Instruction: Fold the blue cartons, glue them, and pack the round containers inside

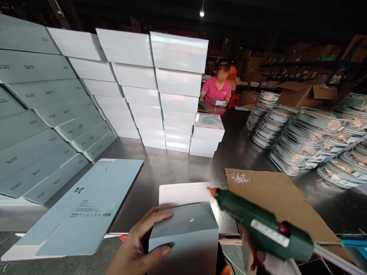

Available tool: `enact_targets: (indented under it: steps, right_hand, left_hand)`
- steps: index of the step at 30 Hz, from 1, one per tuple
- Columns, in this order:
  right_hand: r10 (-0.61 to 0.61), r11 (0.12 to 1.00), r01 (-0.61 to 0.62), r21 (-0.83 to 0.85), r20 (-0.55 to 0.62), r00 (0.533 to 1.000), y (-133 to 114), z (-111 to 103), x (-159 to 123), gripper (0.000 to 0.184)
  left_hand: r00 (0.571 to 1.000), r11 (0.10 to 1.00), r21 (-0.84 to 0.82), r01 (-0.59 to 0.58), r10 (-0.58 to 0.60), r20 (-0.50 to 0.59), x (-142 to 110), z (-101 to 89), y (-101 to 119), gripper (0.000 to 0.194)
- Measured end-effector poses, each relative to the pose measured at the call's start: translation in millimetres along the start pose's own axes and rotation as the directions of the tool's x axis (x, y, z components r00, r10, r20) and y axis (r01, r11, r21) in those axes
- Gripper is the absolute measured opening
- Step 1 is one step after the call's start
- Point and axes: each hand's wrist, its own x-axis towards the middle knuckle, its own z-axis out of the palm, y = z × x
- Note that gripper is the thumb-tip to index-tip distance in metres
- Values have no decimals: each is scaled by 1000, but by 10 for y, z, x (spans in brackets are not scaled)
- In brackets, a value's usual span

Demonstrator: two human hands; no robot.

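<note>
While the left hand [140,242] grips a pale-blue box [186,235] at the near edge of the desk [172,166], the right hand [259,258] — partly hidden — clasps a green glue gun [263,225], its orange nozzle [212,191] near the box's white flap [183,193].

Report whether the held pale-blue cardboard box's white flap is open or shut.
Open: the white flap extends outward from the pale-blue cardboard box.

Pale blue-grey box [186,244]: plain faces, small pale spot on top, white flap [182,193] extended beyond far edge. Glue gun [265,221] right of box: dark green, white label, slanted, orange nozzle close to flap's right end; contact unclear. Translucent glue stick [336,256] protrudes from rear, farther right of box.
</note>
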Motion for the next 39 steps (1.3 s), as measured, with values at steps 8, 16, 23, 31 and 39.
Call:
enact_targets:
  steps: [8, 16, 23, 31, 39]
  right_hand:
    - [593, 800, -537, 267, -219, 775, 19, -663, 502, 41]
    - [85, 992, -96, 82, 127, 988, -267, 142, 308, 115]
    - [-242, 969, 246, 29, 317, 917, -41, 600, 242, 77]
    - [-431, 843, 528, -104, 456, 778, -301, 570, 318, 68]
    - [-35, 999, 33, 14, 224, 974, -188, 451, 320, 55]
  left_hand:
    - [988, 995, 75, 72, -82, 134, -23, -125, -34, 55]
    - [985, 1000, -23, -3, 7, 173, 81, -30, 123, 45]
    - [986, 864, -492, -103, 22, -168, -22, 270, -3, 43]
    - [983, 979, -153, -131, 149, 111, 94, 36, 155, 32]
    - [825, 883, -436, 176, -373, -425, 165, -200, 45, 51]
